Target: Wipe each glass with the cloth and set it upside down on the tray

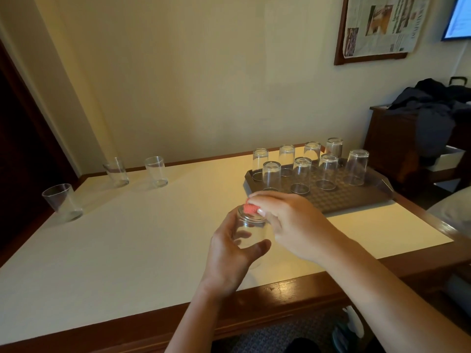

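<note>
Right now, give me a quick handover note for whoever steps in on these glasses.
Left hand: grip closed around the glass being wiped, held above the table.
Right hand: pinching the red cloth at that glass's upper end.
Done: eight glasses upside down on the brown tray, four in the back row, four in front.
Left: finish this glass and invert it on the tray, then the three upright glasses at the table's left: near one, two farther back and.

A clear glass [251,231] with pink cloth [251,208] at its top; eight glasses inverted on the brown tray [356,197].
</note>
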The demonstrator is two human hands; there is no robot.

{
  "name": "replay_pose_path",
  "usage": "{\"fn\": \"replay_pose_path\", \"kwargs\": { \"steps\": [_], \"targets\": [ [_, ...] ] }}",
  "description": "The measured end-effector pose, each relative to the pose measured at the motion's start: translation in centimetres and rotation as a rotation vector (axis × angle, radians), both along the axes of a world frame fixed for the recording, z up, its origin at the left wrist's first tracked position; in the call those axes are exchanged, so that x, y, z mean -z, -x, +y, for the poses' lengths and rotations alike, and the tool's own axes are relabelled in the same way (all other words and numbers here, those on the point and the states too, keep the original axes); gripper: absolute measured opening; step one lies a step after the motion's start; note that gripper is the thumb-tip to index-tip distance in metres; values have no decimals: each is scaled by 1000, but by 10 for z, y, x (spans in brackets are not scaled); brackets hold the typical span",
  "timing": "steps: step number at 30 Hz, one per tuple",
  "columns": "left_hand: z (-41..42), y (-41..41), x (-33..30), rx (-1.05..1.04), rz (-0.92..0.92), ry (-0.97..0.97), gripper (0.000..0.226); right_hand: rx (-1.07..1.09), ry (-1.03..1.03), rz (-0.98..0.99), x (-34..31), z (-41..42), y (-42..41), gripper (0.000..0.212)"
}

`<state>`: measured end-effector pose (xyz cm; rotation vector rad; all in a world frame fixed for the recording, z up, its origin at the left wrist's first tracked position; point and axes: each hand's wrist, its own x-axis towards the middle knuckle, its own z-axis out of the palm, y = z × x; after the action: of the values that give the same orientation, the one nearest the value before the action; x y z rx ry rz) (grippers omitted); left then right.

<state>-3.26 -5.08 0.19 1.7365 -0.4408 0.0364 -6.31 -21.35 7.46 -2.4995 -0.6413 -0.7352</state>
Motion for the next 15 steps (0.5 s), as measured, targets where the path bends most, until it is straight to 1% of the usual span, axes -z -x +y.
{"fn": "replay_pose_path", "kwargs": {
  "steps": [3,5,7,9,12,15],
  "targets": [
    [3,-5,-1,-17,-19,17,61,-87,6,14,2,6,10,43],
    [6,-3,-2,-4,-22,19,61,-55,-24,39,2,-1,11,44],
    [3,-1,-2,11,-5,18,61,2,-22,32,0,-5,3,39],
    [-1,0,-2,4,7,26,62,-10,-15,28,-3,3,1,35],
    [5,-4,-1,-22,-3,12,60,-75,-19,42,1,7,12,38],
    [8,0,0,-8,-8,-23,60,-1,-60,86,4,-6,9,35]
  ]
}}
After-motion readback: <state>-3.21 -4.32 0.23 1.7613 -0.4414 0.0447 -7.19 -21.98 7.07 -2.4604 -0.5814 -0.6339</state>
